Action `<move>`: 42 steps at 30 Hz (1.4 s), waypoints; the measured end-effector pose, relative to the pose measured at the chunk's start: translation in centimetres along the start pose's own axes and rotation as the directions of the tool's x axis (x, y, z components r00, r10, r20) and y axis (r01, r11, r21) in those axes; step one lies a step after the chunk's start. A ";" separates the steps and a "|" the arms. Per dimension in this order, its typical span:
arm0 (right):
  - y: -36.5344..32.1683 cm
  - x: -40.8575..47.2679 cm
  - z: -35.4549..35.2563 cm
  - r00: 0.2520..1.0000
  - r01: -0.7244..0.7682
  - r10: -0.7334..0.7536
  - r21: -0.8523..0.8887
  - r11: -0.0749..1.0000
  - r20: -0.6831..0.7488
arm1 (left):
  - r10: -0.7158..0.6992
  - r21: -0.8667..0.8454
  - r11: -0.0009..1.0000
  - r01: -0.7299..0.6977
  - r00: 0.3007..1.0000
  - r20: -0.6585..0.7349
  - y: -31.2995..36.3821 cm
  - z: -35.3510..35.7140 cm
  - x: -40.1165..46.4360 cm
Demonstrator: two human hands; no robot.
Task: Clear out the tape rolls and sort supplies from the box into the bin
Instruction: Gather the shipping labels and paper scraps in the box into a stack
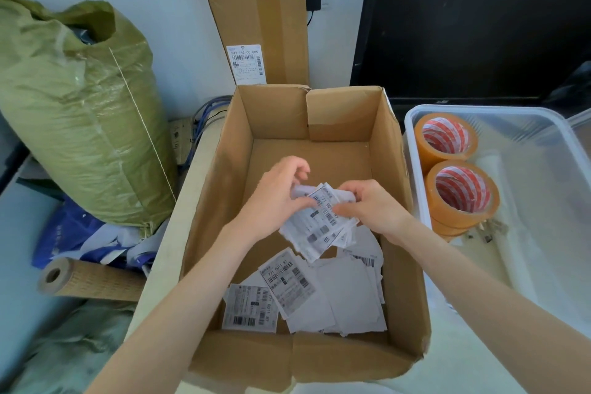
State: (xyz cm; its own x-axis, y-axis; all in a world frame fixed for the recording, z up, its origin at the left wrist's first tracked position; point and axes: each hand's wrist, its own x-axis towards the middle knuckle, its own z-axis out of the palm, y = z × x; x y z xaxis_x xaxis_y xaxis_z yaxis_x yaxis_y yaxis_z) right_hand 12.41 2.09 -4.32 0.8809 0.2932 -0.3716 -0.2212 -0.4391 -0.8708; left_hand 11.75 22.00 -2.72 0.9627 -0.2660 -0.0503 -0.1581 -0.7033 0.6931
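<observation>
Over the cardboard box, left hand and right hand pinch a wad of shipping labels, tape rolls already binned; next, carry it into the plastic bin

A white shipping label stuck on the tall cardboard carton leaning against the wall reads "542-142-00 005" above a barcode; its smaller print is too small to read. Inside the open cardboard box, a loose label lying flat shows "771 6011 87" beside barcodes. Another label at the lower left shows "6011 87" along its edge. The crumpled labels held in both hands show barcodes and a partly hidden number ending "87".
</observation>
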 end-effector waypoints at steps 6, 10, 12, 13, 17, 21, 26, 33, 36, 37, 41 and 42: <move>-0.8 4.7 1.8 0.986 -0.010 -0.007 -0.101 0.995 -0.167 | -0.435 -0.519 0.781 0.349 0.899 -0.050 -3.8 3.2 0.2; 1.2 6.2 4.0 0.985 -0.135 0.117 -0.138 0.981 -0.131 | -0.486 -0.621 0.700 0.352 0.872 -0.053 -5.5 6.1 -0.2; 2.0 6.2 4.6 0.983 -0.161 0.143 -0.158 0.974 -0.117 | -0.494 -0.661 0.663 0.351 0.869 -0.034 -5.9 7.0 -0.3; 2.3 6.2 4.8 0.983 -0.163 0.145 -0.169 0.972 -0.116 | -0.499 -0.681 0.648 0.342 0.866 -0.040 -5.9 7.2 -0.2; 2.2 6.3 4.5 0.974 -0.155 0.130 -0.124 0.980 -0.188 | -0.522 -0.715 0.638 0.286 0.843 -0.128 -6.0 7.4 0.4; 2.0 6.3 4.3 0.970 -0.144 0.112 -0.137 0.980 -0.217 | -0.535 -0.745 0.595 0.302 0.840 -0.087 -6.2 7.9 0.8; 2.1 5.6 4.6 0.976 -0.208 0.181 -0.265 0.941 -0.125 | -0.516 -0.657 0.646 0.390 0.856 0.001 -5.8 9.5 0.7; -3.5 1.8 1.2 0.996 -0.032 0.009 -0.279 0.960 -0.085 | -0.426 -0.639 0.741 0.204 0.879 -0.213 -1.1 5.1 1.0; -4.6 -3.0 -2.4 0.992 0.111 -0.123 -0.223 0.968 -0.041 | -0.302 -0.617 0.779 0.110 0.929 -0.215 4.0 2.8 -0.7; -4.5 -4.8 -3.7 0.991 0.123 -0.130 -0.188 0.974 -0.028 | -0.267 -0.593 0.798 0.106 0.945 -0.191 5.6 2.7 -1.6; -1.6 -10.0 -8.2 0.999 0.033 -0.032 -0.037 0.999 0.031 | -0.172 -0.546 0.830 0.113 0.983 -0.058 9.4 4.8 -4.4; -0.6 -10.9 -9.2 1.000 0.007 -0.006 -0.050 0.999 0.014 | -0.160 -0.545 0.831 0.116 0.987 -0.034 9.7 5.7 -4.6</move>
State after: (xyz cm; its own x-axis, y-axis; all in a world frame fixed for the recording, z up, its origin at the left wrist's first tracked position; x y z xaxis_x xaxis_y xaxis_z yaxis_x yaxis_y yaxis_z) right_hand 6.80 -8.71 3.20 0.8764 0.3077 -0.3705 -0.1938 -0.4790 -0.8562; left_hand 4.49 12.60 0.14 0.9825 -0.1272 -0.1359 0.0999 -0.2559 0.9615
